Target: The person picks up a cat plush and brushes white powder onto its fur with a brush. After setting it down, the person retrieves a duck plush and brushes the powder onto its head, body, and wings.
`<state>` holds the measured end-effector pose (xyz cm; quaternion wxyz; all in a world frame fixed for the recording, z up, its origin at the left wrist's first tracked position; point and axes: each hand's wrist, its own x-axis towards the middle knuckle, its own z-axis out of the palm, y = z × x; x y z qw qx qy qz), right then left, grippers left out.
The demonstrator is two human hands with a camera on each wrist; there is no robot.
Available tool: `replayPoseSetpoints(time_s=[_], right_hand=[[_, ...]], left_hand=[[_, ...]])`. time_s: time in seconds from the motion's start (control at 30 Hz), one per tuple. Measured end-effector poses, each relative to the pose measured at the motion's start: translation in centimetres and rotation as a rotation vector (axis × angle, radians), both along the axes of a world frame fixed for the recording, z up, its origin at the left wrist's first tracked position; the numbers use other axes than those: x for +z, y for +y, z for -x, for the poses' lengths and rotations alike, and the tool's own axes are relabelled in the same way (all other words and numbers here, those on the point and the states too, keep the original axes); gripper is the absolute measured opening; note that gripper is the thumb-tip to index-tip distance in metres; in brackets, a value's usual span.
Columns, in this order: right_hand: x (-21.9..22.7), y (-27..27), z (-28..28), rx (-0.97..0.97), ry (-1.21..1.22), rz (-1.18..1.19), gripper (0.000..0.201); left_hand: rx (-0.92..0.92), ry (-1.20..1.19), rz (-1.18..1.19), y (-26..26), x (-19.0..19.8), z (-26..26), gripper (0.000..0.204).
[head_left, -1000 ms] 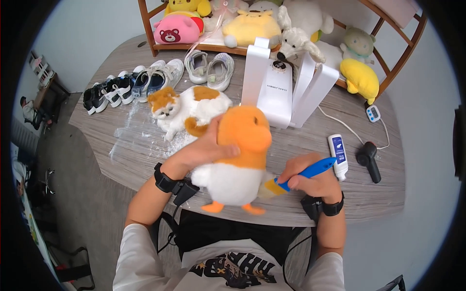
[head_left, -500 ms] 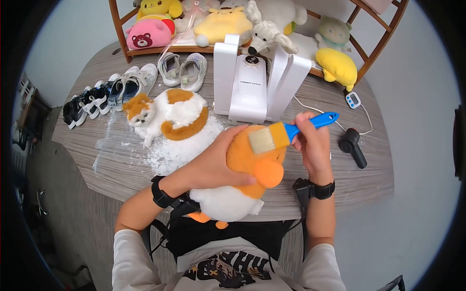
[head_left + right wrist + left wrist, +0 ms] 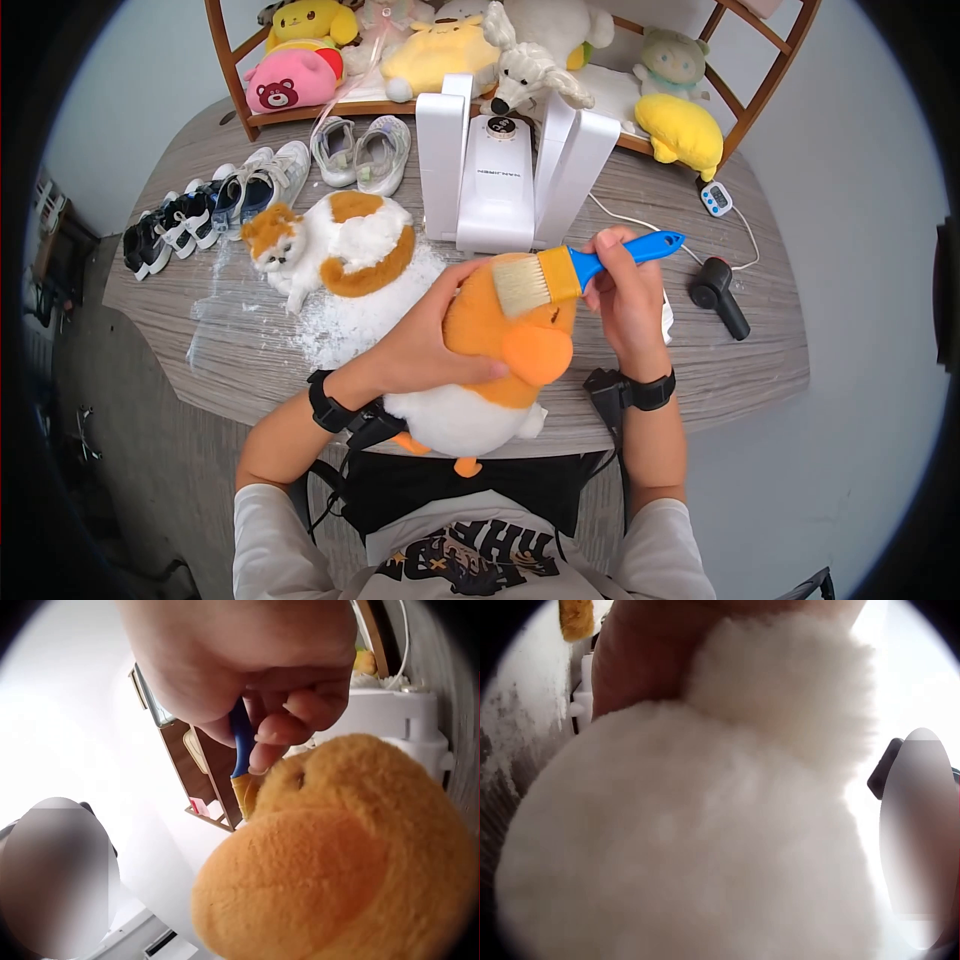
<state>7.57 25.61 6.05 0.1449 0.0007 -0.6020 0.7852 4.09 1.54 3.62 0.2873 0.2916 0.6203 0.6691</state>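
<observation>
An orange and white plush duck (image 3: 470, 415) is tilted above the table's near edge, its orange bill toward the right. The left hand (image 3: 425, 335) grips it round the neck and head; in the left wrist view white plush (image 3: 682, 825) hides most of that hand (image 3: 652, 652). Pinched in the right hand (image 3: 630, 295) is the blue handle of a brush (image 3: 560, 275), whose pale bristles lie against the top of the duck's head. The right wrist view shows the right hand (image 3: 255, 667) on the blue handle, beside the duck's head (image 3: 390, 817).
Behind the duck stands a white device (image 3: 497, 190) with upright arms. White powder (image 3: 345, 325) surrounds a plush cat (image 3: 350, 240) at left. Beyond are shoes (image 3: 380, 158) and a wooden rack (image 3: 228, 70) of plush toys. At right lie a timer (image 3: 715, 198) and a black handheld device (image 3: 718, 295).
The brush has risen from beside the duck's lower body to its head. The duck has tilted over, its head coming nearer the person. Lately both have shifted slightly left in the head view.
</observation>
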Motion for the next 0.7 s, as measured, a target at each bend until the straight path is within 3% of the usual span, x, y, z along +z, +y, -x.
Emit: replayPoseSetpoints(time_s=[0.23,0.3,0.37,0.47,0.57,0.7], right_hand=[[-0.7,2.9,0.8,-0.285,-0.007,-0.097,0.022],[-0.8,3.2,0.9,-0.367,0.129,-0.040,0.023],[-0.8,2.6,0.7,-0.335,0.148,0.005,0.023],[-1.1,1.5,0.8,-0.139,0.069,-0.052,0.022],[-1.6,1.3,1.0,-0.134,-0.068,-0.118,0.023],[-1.9,0.4,1.2,-0.124,-0.044,-0.146,0.023]], left_hand=[[0.084,-0.025,-0.165,-0.7,-2.8,1.4,0.095],[0.090,-0.041,-0.158,-0.9,-2.3,1.8,0.094],[0.098,-0.066,-0.145,-1.0,-2.2,2.1,0.094],[0.014,-0.134,-0.087,-1.0,-1.8,2.6,0.094],[-0.015,-0.200,0.049,-1.7,-0.6,3.1,0.089],[0.044,0.023,0.406,-2.8,1.1,3.1,0.088]])
